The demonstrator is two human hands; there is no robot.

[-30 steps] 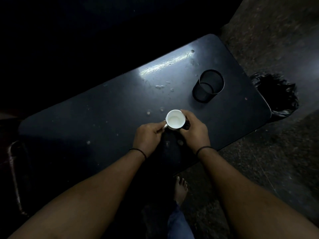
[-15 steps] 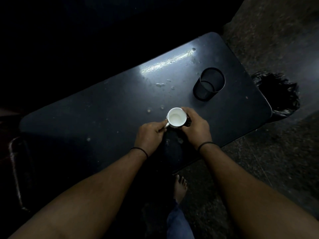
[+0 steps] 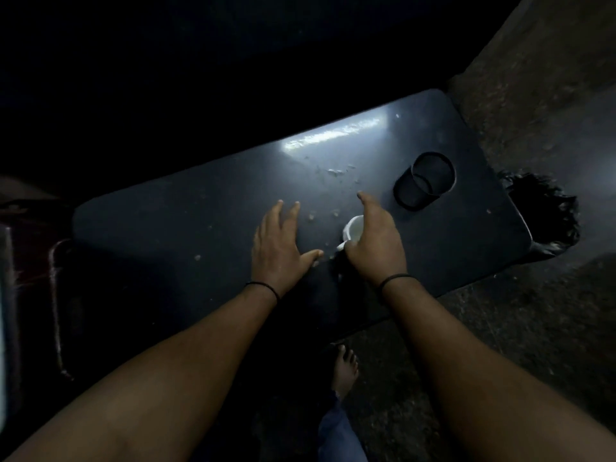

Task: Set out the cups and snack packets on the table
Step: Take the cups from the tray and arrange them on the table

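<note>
Counter: dark, smooth, semi-glossy top; bright streak of reflected light at far edge; surface speckled with pale crumbs or flecks. White cup: smooth, glazed-looking, likely ceramic. Black holder: matt, see-through mesh wall, looks like metal. Bag: black, crinkled thin plastic. Floor: rough, mottled stone.
</note>
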